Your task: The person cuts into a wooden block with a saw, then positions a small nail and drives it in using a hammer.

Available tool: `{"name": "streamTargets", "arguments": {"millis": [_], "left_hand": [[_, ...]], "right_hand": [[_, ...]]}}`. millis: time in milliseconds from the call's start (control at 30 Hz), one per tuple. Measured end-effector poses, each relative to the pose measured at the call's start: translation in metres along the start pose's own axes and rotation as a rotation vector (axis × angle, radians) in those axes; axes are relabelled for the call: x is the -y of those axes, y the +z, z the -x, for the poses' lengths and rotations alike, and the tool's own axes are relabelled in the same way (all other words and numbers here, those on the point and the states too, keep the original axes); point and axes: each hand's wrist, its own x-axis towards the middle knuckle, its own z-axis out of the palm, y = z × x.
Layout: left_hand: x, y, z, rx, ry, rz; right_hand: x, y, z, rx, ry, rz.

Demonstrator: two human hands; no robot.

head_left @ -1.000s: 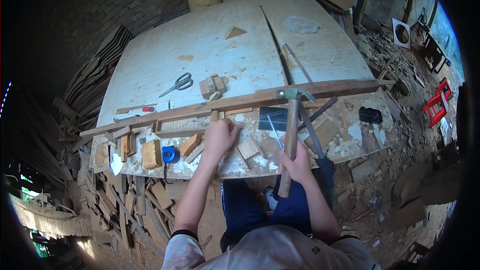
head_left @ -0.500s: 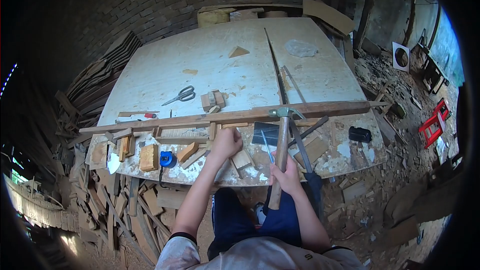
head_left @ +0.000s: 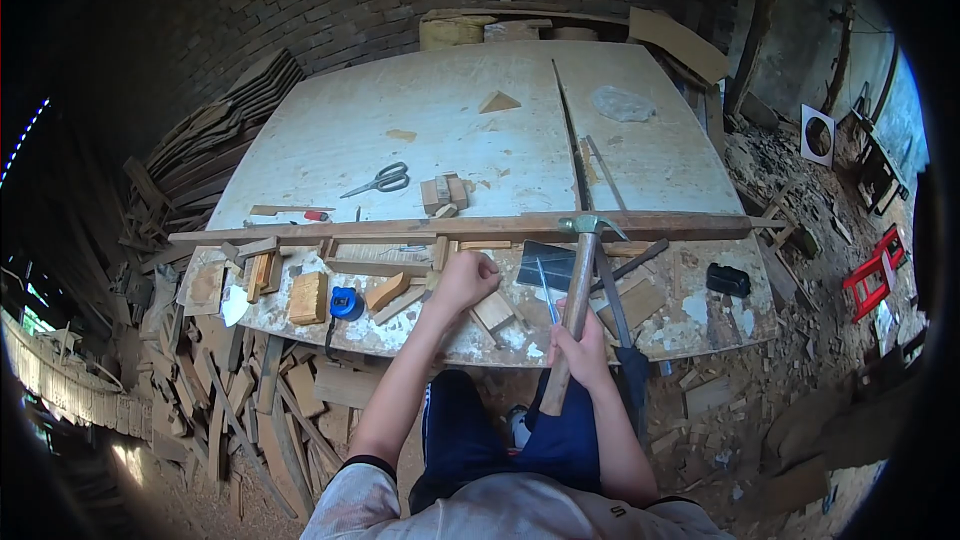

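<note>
Hammer is in your right hand, fingers wrapped round the handle, head pointing away over the bench, butt end over your thighs. Same grip also has a slim pointed tool, its tip over the dark square plate. Left hand is curled above the bench's near strip; can't tell if it's pinching anything. Pale wood block sits just beside it on your right. To its left: curved wood piece, blue tape measure, ridged wood block. Long beam runs across the bench beyond both your hands. Past that, scissors and a small stack of blocks lie on the pale bench top. Black object near the bench's right end; too dark to identify. Wood offcuts litter the floor left of your legs.
</note>
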Motion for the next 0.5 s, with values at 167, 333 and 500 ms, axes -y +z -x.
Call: {"name": "streamTargets", "arguments": {"millis": [167,333,500], "left_hand": [[-0.001,0.003,-0.007,0.015,0.018,-0.074],[-0.003,0.003,-0.016,0.031,0.102,-0.139],[-0.021,-0.016,0.008,-0.074,0.079,0.116]], "right_hand": [[0.003,0.000,-0.001,0.004,0.020,-0.011],[0.002,-0.003,-0.002,0.030,0.023,0.020],[0.000,-0.003,-0.002,0.027,0.018,0.025]]}}
